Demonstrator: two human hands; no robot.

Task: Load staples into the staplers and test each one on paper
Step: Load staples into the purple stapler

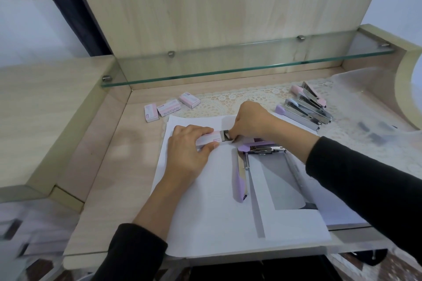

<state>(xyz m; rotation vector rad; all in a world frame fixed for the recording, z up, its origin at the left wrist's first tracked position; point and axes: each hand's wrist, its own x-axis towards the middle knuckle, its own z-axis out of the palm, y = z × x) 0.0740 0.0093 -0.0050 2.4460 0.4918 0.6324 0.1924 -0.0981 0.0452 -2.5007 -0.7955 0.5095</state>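
While my left hand [189,147] grips the staple box [208,138] with fingers clamped round it, my right hand [250,121], fingers pinched on the tray [225,136], should pull straight and level to avoid spilling.

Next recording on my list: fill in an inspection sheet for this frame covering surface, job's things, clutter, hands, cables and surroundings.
Surface: wooden desk with a lace mat at the back and white paper sheets in front.
Job's things: purple stapler lying opened on the paper; staple box slid partly open; three more boxes back left; pile of staplers back right.
Clutter: translucent plastic at right with dark items, too blurred to name.
Hands: left hand grips the staple box; right hand pinches at its open end.
Cables: nothing seen.
Surroundings: glass shelf and wooden back panel.
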